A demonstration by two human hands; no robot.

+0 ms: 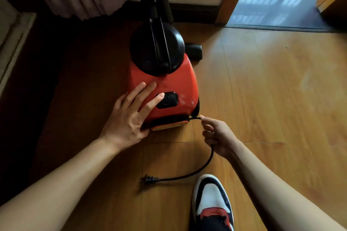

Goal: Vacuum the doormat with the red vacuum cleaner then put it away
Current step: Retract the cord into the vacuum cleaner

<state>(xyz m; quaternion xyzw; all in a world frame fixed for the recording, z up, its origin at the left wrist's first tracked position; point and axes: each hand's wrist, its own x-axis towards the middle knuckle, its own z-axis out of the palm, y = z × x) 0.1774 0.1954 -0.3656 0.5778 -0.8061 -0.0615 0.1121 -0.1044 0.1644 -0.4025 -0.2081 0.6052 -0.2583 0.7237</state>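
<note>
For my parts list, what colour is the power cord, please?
The power cord is black, clearest in the head view.

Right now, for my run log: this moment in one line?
left hand flat on red vacuum | right hand pinches cord | plug on floor

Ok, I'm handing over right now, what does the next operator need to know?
Left hand: flat on the vacuum, forefinger at its black button.
Right hand: pinch grip on the cord beside the vacuum's rear.
Plug: loose on the floor, not in any socket.
Done: cannot tell whether vacuuming happened.
Left: probably stow the cord, then put the vacuum away.
</note>
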